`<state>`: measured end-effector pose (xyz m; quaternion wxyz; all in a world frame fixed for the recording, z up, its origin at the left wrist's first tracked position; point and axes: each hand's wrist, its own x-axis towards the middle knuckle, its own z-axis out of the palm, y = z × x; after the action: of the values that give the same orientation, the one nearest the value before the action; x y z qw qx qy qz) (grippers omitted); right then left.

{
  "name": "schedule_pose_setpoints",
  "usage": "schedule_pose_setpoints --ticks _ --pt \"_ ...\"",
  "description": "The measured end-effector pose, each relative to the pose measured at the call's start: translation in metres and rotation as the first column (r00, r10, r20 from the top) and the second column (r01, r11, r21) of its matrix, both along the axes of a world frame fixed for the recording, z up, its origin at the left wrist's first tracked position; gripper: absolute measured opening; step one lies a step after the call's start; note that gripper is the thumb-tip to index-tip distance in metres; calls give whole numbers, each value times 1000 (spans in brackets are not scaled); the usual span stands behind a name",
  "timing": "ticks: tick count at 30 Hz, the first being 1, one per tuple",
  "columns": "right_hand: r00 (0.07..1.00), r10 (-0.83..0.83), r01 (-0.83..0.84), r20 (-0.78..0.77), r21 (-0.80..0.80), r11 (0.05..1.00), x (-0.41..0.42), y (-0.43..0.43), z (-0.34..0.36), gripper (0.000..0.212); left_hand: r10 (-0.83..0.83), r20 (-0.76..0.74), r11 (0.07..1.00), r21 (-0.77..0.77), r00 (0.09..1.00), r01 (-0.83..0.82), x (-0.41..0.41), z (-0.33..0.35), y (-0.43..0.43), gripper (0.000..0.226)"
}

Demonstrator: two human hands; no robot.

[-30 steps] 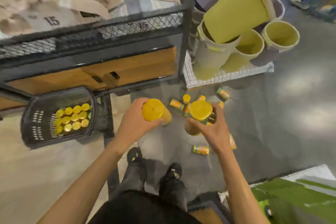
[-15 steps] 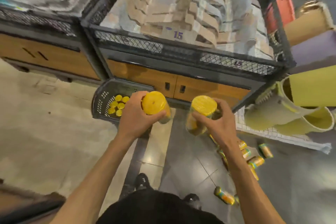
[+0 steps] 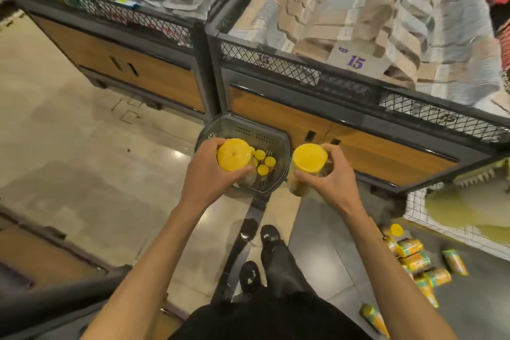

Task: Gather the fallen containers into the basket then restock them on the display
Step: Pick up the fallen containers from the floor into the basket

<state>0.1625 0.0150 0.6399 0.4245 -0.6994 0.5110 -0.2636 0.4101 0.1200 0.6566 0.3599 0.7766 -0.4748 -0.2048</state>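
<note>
Two yellow-lidded containers are held upright, one in each hand. The left hand (image 3: 207, 176) grasps the left container (image 3: 234, 159), fingers wrapped round its body just under the lid, above the near left part of the dark basket (image 3: 242, 130). The right hand (image 3: 331, 179) grasps the right container (image 3: 309, 158) the same way, just right of the basket's right rim and over the floor. Inside the basket several more containers (image 3: 263, 163) stand with their yellow lids up. The basket sits on the floor against the wood-fronted base (image 3: 386, 152) of a display with black mesh rails, where stacked packaged goods carry a sign reading 15 (image 3: 356, 62). At the near right, other fallen containers (image 3: 411, 247) lie scattered on their sides on the dark floor. The person's black shoes (image 3: 270, 234) show below, between the arms.
</note>
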Motion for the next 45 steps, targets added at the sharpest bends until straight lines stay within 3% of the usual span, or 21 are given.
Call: schedule_pose_setpoints --ticks 14,21,26,33,45 --pt "988 -76 92 -135 118 989 114 -97 -92 77 -55 78 979 198 995 39 136 -59 -112 67" --pt "955 -135 191 -262 199 961 156 -123 -132 72 -133 36 927 358 990 111 193 -107 -178 72" --pt "914 -196 297 -356 256 920 175 -135 -169 69 -228 10 897 392 974 206 224 -149 -211 75" --pt "828 -341 495 -445 293 818 207 -143 -279 80 -408 21 819 451 913 355 258 -266 -261 71" --pt "718 -389 593 -577 213 777 235 -173 -502 86 -612 87 704 514 786 491 291 -496 -349 76"
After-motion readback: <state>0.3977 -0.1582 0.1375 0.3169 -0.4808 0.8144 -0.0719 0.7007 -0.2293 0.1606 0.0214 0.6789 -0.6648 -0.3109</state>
